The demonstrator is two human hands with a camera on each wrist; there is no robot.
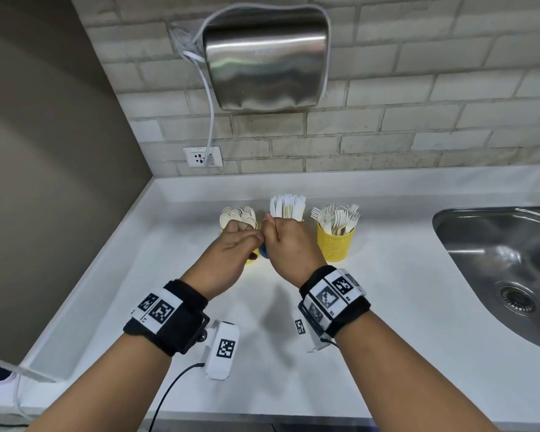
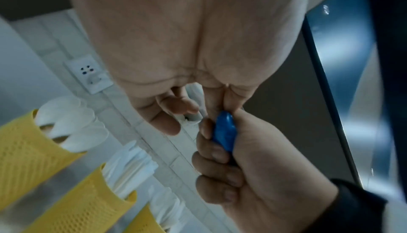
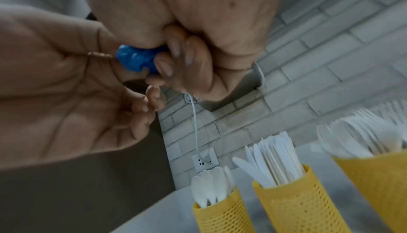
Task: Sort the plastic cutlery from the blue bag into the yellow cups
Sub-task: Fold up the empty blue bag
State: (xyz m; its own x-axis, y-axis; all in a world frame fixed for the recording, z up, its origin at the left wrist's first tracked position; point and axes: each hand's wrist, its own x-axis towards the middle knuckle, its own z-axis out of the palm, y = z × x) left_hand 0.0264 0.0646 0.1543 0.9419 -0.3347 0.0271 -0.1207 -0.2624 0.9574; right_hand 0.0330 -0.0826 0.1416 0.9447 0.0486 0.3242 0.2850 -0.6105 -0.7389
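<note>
- At the far left of the row, the spoon cup (image 1: 252, 227), a yellow mesh holder crowded with white spoons, stands right behind the person's left hand (image 1: 231, 247); a knuckle brushing it could tip the tall, top-heavy cup onto the white counter (image 1: 402, 307)
- The left hand, fingers curled, pinches one end of the blue bag (image 3: 137, 60), which is crumpled into a small wad and appears empty; a loose pinch could let the slick plastic slip down onto the counter
- Just beside it, the right hand (image 1: 289, 241) closes its fingers round the rest of the bag, both hands held above the counter in front of the cups; a hard pull between them could tear the thin film
- The knife cup (image 3: 286, 200) in the middle, packed with white knives, sits directly beyond the right hand and faces the same toppling risk
- Farther right, the fork cup (image 1: 335, 243) stands apart from both hands, its tines fanned out; a sleeve or band passing over could snag them
- All three cups look full, so the sorting seems finished
</note>
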